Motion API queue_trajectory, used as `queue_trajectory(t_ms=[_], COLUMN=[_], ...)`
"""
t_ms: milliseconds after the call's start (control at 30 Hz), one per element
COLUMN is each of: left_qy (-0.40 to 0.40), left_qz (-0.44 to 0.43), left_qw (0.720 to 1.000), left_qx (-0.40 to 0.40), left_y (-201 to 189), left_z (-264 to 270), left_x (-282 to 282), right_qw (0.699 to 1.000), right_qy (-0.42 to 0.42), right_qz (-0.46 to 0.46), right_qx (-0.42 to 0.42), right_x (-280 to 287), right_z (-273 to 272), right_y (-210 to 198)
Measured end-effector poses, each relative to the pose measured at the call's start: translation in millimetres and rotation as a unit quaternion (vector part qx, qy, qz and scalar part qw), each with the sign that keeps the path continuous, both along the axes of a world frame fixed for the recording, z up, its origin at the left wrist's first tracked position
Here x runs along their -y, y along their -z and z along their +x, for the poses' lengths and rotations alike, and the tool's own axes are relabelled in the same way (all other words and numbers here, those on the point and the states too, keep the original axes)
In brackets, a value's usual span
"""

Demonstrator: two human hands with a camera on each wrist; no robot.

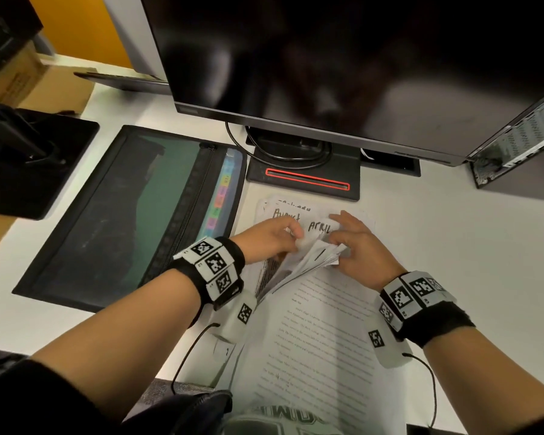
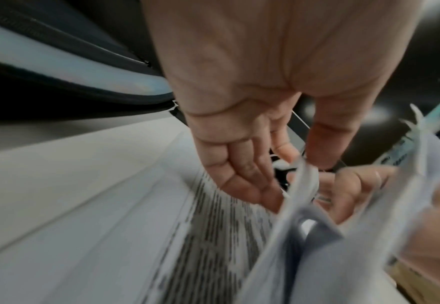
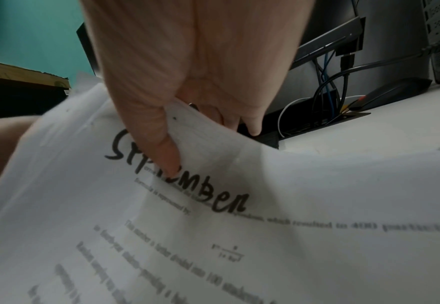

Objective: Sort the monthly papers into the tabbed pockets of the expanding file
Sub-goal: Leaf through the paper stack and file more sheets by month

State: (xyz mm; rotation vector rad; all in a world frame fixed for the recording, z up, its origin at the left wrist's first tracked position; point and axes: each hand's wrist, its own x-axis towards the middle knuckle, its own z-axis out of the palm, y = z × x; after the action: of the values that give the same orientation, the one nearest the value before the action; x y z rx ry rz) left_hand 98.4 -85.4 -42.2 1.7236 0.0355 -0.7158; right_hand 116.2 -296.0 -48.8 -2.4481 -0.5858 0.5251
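My left hand (image 1: 272, 238) and right hand (image 1: 355, 246) pinch far edges of thin white printed paper sheets (image 1: 308, 262); light, floppy, slippery, best gripped at corners.

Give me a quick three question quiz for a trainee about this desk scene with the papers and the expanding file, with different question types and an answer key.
1. True or false: the expanding file lies flat on the desk, to the left of the papers.
2. Which month is handwritten on the sheet pinched by the right hand? A) January B) September C) December
3. Fill in: the left hand and the right hand both hold the far end of the ____.

Key: 1 true; 2 B; 3 papers.
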Motion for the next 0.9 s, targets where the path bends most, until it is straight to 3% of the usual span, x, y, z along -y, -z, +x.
queue_trajectory(t_ms=[67, 133, 200, 267, 333, 433, 533, 733, 900], left_qy=[-0.085, -0.124, -0.053, 0.03, 0.075, 0.05, -0.002, -0.026, -0.074], left_qz=[-0.027, 0.068, 0.256, 0.372, 0.418, 0.433, 0.41, 0.188, 0.069], left_qw=[0.996, 0.986, 0.955, 0.917, 0.894, 0.884, 0.889, 0.977, 0.994], left_qx=[0.006, 0.082, 0.143, 0.143, 0.14, 0.169, 0.206, 0.093, 0.053], left_y=[-4.9, 1.5, 11.3, 16.5, 18.0, 18.1, 13.3, -1.2, -2.1], left_z=[4.8, 14.3, 23.8, 30.0, 34.3, 37.1, 35.9, 11.4, -7.2], left_x=[-4.0, -11.0, -18.1, -19.5, -17.7, -15.7, -16.8, -26.7, -30.9], right_qw=[1.0, 0.998, 0.996, 0.994, 0.995, 0.997, 0.997, 0.998, 0.995], right_qy=[0.004, 0.016, 0.031, 0.044, 0.037, -0.013, -0.026, -0.026, -0.049], right_qz=[0.012, 0.051, 0.074, 0.08, 0.076, 0.079, 0.077, 0.042, 0.053], right_qx=[-0.004, -0.015, -0.031, -0.052, -0.047, 0.0, 0.003, 0.042, 0.071], right_x=[-0.4, -1.1, -2.9, -4.6, -4.1, -1.4, 2.5, 10.1, 6.5], right_z=[-0.9, -5.3, -9.2, -10.9, -11.3, -11.7, -11.4, -8.0, -7.2], right_y=[-2.7, -5.6, -8.8, -10.2, -10.4, -10.6, -8.3, -3.1, -4.9])
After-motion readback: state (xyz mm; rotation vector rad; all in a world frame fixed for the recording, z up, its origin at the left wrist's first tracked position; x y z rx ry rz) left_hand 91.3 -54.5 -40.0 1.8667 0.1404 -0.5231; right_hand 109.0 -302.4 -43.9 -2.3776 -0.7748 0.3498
